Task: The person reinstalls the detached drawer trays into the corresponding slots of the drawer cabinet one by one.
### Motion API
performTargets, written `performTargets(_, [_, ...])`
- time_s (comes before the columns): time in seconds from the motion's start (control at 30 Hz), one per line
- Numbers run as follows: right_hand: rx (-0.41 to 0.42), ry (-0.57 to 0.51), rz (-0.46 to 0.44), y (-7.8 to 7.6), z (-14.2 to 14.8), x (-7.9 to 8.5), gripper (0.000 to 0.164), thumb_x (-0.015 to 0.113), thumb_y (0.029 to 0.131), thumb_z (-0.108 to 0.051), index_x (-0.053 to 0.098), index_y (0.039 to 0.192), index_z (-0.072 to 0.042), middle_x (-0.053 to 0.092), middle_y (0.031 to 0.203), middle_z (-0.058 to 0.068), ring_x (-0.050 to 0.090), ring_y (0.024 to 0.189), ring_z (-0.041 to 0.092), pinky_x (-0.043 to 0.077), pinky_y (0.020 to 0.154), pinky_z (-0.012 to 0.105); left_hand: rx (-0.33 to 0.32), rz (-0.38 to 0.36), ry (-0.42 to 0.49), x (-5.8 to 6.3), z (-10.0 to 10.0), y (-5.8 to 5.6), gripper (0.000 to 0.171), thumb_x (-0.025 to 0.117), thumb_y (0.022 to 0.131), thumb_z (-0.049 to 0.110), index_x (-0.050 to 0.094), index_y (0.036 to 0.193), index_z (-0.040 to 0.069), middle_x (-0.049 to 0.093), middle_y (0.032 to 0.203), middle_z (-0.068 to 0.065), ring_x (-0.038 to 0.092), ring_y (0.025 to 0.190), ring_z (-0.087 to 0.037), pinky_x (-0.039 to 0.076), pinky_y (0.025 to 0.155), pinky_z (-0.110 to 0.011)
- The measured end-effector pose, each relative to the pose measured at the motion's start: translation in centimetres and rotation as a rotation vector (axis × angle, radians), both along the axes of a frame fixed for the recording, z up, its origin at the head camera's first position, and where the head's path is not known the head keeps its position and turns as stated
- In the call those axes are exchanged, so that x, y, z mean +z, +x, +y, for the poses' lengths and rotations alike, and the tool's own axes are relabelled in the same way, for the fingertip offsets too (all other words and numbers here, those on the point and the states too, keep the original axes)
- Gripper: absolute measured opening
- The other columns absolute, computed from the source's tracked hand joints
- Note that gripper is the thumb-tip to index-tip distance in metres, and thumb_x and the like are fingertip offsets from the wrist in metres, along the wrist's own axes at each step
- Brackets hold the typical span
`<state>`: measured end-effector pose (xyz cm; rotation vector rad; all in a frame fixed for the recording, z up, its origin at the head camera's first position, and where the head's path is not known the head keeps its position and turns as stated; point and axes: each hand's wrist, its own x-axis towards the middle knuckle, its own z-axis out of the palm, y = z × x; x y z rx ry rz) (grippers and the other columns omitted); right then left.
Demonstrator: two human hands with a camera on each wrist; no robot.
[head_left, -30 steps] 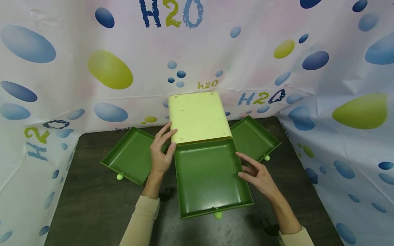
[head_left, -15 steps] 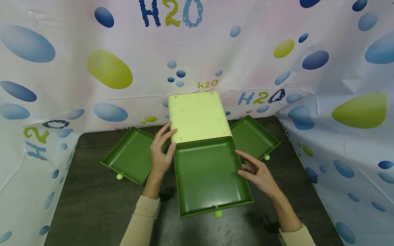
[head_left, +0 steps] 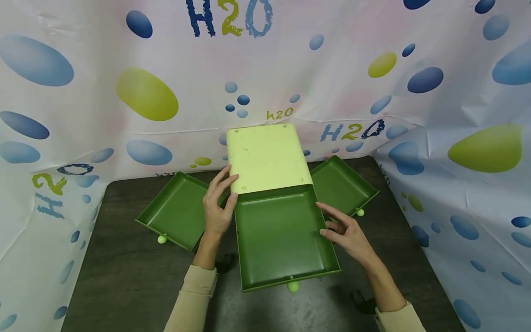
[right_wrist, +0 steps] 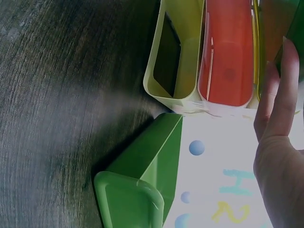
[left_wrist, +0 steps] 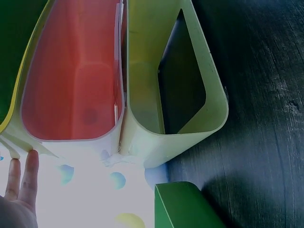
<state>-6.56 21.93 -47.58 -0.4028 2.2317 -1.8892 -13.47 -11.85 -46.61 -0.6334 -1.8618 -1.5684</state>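
A pale yellow cabinet [head_left: 269,157] stands at the back of the table. A dark green drawer [head_left: 286,235] with a round light-green knob [head_left: 293,287] sticks far out of its top slot; no contents show in it. My left hand [head_left: 217,212] rests at the cabinet's left side near the front corner, fingers extended. My right hand [head_left: 348,237] holds the drawer's right wall, thumb over the rim and the other fingers along the outside. Below, the wrist views show a red-lined compartment [left_wrist: 90,80] and a yellow-green bottom compartment [left_wrist: 142,85], both without drawers.
Two more green drawers lie on the dark wooden table [head_left: 124,276]: a left drawer [head_left: 178,210] and a right drawer [head_left: 342,186], both angled beside the cabinet. A white printed curtain [head_left: 199,152] hangs close behind and along both sides.
The drawer has slid slightly inward toward the cabinet, its front edge a little farther from me. My right hand has shifted a touch with it; my left hand stays at the cabinet.
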Motion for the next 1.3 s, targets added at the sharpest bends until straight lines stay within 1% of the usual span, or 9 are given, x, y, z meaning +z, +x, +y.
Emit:
performTargets(0.17, [-0.002, -0.009, -0.006, -0.3, -0.2, 0.1, 0.061, 0.065, 0.096, -0.004, 0.042, 0.152, -0.011, 0.035, 0.157, 0.008, 0.039, 0.136, 0.007, 0.048, 0.095, 0.021, 0.012, 0.005, -0.008, -2.1, -0.5, -0.9, 0.034, 0.059, 0.093, 0.005, 0.066, 0.124, -0.007, 0.047, 0.142, -0.032, 0.049, 0.127, -0.047, 0.049, 0.094, -0.022])
performTargets(0.33, [-0.005, -0.004, 0.005, -0.5, -0.4, 0.1, 0.061, 0.065, 0.096, -0.004, 0.042, 0.152, -0.011, 0.036, 0.157, 0.005, 0.038, 0.136, 0.003, 0.045, 0.098, 0.019, 0.01, -0.005, -0.005, -2.9, -0.8, -1.2, 0.036, 0.059, 0.098, 0.02, 0.067, 0.128, 0.002, 0.048, 0.146, -0.022, 0.048, 0.133, -0.038, 0.049, 0.096, -0.025])
performTargets(0.57, [-0.023, 0.006, -0.042, -0.6, -0.6, 0.4, 0.061, 0.066, 0.096, -0.009, 0.044, 0.152, -0.015, 0.036, 0.157, 0.006, 0.039, 0.137, 0.009, 0.047, 0.096, 0.021, 0.014, -0.002, 0.001, -2.7, -0.8, -1.1, 0.036, 0.059, 0.099, 0.022, 0.067, 0.128, 0.002, 0.048, 0.146, -0.022, 0.047, 0.134, -0.038, 0.048, 0.097, -0.026])
performTargets(0.83, [-0.042, 0.0, -0.09, -0.5, -0.7, 0.8, 0.059, 0.065, 0.097, -0.012, 0.044, 0.152, -0.015, 0.031, 0.159, 0.013, 0.037, 0.139, 0.039, 0.053, 0.09, 0.028, 0.009, -0.009, 0.005, -2.7, -0.7, -1.2, 0.036, 0.059, 0.099, 0.022, 0.067, 0.128, 0.001, 0.048, 0.146, -0.022, 0.046, 0.134, -0.039, 0.048, 0.098, -0.027])
performTargets(0.9, [-0.046, -0.001, -0.088, -0.5, -0.7, 0.9, 0.057, 0.066, 0.097, -0.011, 0.045, 0.151, -0.013, 0.034, 0.158, 0.012, 0.048, 0.133, 0.032, 0.055, 0.083, 0.029, 0.008, -0.012, 0.006, -2.7, -0.7, -1.2, 0.037, 0.059, 0.099, 0.024, 0.067, 0.128, 0.001, 0.048, 0.146, -0.022, 0.046, 0.134, -0.039, 0.048, 0.098, -0.027])
performTargets(1.0, [-0.068, 0.008, -0.074, -0.4, -0.7, 0.9, 0.053, 0.066, 0.097, -0.011, 0.051, 0.147, -0.012, 0.043, 0.153, 0.002, 0.061, 0.119, 0.015, 0.055, 0.072, 0.03, 0.006, -0.016, 0.003, -2.8, -0.7, -1.2, 0.037, 0.059, 0.099, 0.024, 0.066, 0.128, 0.001, 0.048, 0.146, -0.022, 0.046, 0.135, -0.038, 0.047, 0.1, -0.026])
performTargets(1.1, [-0.095, 0.018, -0.059, -0.3, -0.6, 0.9, 0.049, 0.068, 0.096, -0.011, 0.055, 0.144, -0.011, 0.051, 0.145, -0.009, 0.066, 0.103, 0.005, 0.05, 0.063, 0.032, 0.017, -0.017, -0.007, -2.4, -0.4, -1.0, 0.035, 0.059, 0.098, 0.019, 0.066, 0.127, -0.002, 0.048, 0.145, -0.025, 0.046, 0.134, -0.04, 0.046, 0.1, -0.025])
performTargets(1.2, [-0.106, 0.005, -0.068, -0.3, -0.8, 1.0, 0.047, 0.069, 0.095, -0.011, 0.058, 0.141, -0.008, 0.05, 0.148, 0.002, 0.064, 0.085, 0.006, 0.048, 0.06, 0.033, 0.018, -0.007, -0.001, -1.3, -0.1, -0.5, 0.033, 0.059, 0.093, 0.004, 0.065, 0.123, -0.009, 0.047, 0.141, -0.033, 0.046, 0.13, -0.048, 0.046, 0.1, -0.024])
performTargets(1.3, [-0.118, -0.006, -0.085, -0.5, -1.0, 1.2, 0.045, 0.07, 0.094, -0.012, 0.06, 0.137, -0.004, 0.044, 0.151, 0.013, 0.063, 0.08, 0.007, 0.046, 0.058, 0.033, 0.008, -0.008, 0.01, 0.1, 0.0, 0.0, 0.034, 0.057, 0.088, -0.007, 0.063, 0.12, -0.015, 0.046, 0.138, -0.04, 0.045, 0.127, -0.055, 0.045, 0.1, -0.024])
